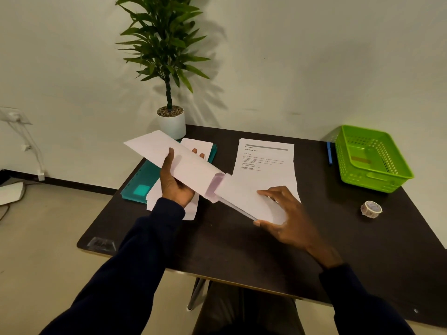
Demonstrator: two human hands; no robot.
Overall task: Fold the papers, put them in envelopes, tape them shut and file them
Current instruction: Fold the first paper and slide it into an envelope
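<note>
The left hand (175, 183) grips one envelope (179, 160) above the desk (229, 250), its long axis slanting far-left to near-right. Its open mouth meets the one folded paper (242, 197) pinched in the right hand (287, 218). Rightward sit one printed sheet (266, 160), one basket (362, 182), one tape roll (371, 209).

At your bench's (229, 238) far edge: potted plant (167, 56) in a white pot, against the wall. Blue pen (329, 153) lies far right. Wall socket (12, 116) to your left, white cables (33, 151) hanging.
</note>
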